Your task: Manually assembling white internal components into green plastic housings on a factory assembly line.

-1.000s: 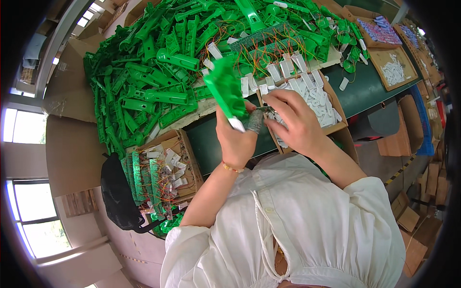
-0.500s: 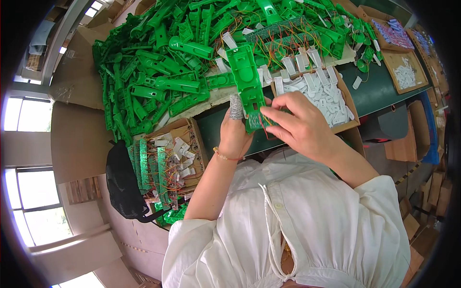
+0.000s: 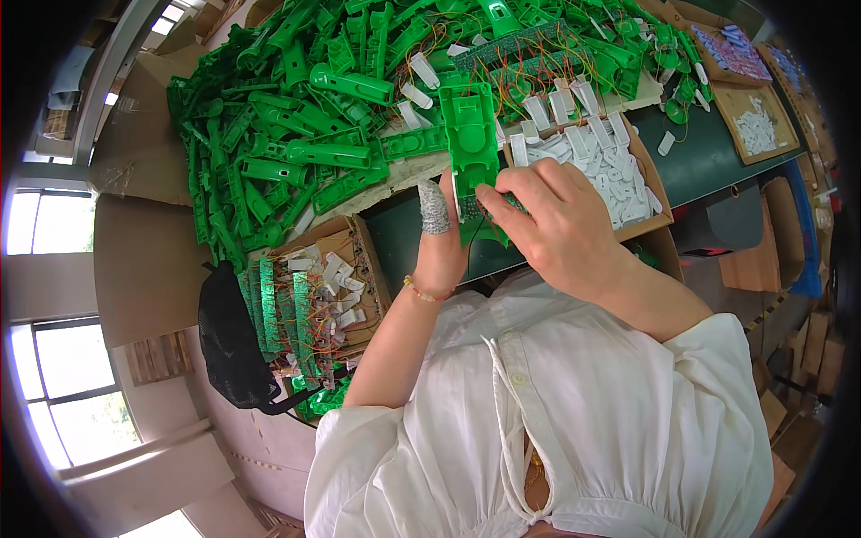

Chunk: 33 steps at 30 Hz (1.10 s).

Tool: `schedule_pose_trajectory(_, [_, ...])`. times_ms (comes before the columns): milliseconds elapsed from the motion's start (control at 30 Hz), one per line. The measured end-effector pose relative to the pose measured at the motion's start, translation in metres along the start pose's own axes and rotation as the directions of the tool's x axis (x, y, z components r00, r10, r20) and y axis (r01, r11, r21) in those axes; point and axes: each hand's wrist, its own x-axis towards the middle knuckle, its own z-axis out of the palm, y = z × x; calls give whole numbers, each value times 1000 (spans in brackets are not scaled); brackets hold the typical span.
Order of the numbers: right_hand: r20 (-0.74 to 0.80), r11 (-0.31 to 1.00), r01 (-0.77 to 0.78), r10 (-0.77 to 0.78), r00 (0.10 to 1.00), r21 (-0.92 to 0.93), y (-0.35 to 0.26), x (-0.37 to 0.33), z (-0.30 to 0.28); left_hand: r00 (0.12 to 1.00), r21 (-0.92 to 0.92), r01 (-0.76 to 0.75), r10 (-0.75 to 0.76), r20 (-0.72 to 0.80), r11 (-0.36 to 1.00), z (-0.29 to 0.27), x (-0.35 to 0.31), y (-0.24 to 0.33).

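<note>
left hand (image 3: 439, 247): grip wrapped round the lower edge of a green plastic housing (image 3: 473, 148), thumb sticking up with a grey mesh finger cot (image 3: 434, 210) on it, thin bracelet on the wrist

right hand (image 3: 552, 224): fingertips pinched narrow on the bottom end of the same housing, pressing at a small speckled board (image 3: 469, 208) sitting in it; can't tell exactly what's between the fingers

green housing: held up off the tabletop (image 3: 708, 161), long way pointing away from the person, in front of the chest, over the near edge of the tabletop

just behind the hands: shallow cardboard tray (image 3: 642, 160) full of small white plastic pieces (image 3: 619, 175), partly hidden by the right hand

further out: huge heap of green plastic parts (image 3: 296, 134) all over the back and left of the tabletop, some with red and yellow wires (image 3: 547, 63) tangled in

left of the person: cardboard box (image 3: 359, 255) with green strips, white bits and wires, black bag (image 3: 231, 341) right beside it

far right: two more flat trays, one with white bits (image 3: 758, 125), one with purple stuff (image 3: 731, 49)
</note>
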Motion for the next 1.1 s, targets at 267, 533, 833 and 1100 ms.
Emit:
schedule_pose_trajectory(267, [-27, 969, -158, 166, 986, 187, 0, -4, 7, 998, -109, -57, 61, 35, 992, 2, -4, -8])
schedule_pose_trajectory(533, [73, 907, -280, 271, 960, 315, 0, -7, 2, 1000, -186, -4, 6, 10, 983, 5, -3, -8])
schedule_pose_trajectory(833, [42, 914, -259, 259, 965, 313, -1, -8, 7, 1000, -254, -3, 4, 4, 967, 6, -4, -11])
schedule_pose_trajectory(1100, [88, 842, -307, 300, 950, 444, 6, -20, 13, 997, -52, -61, 63, 41, 997, 2, -6, -18])
